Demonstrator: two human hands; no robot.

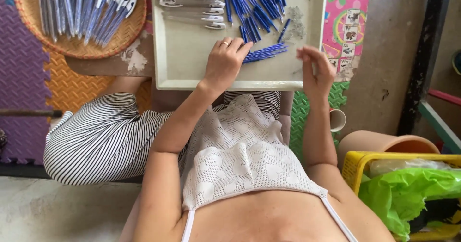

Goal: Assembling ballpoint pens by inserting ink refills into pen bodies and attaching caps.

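The left hand is lying palm-down on the white tray, fingers curled onto a bunch of blue refills near its front edge. The right hand is hovering at the tray's front right corner, wrist bent, fingers loosely curled; whether they are pinching anything, can't tell.

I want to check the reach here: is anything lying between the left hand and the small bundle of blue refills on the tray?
Nothing visible does. The left hand rests on the tray with its fingertips already at the near end of the bundle of blue refills.
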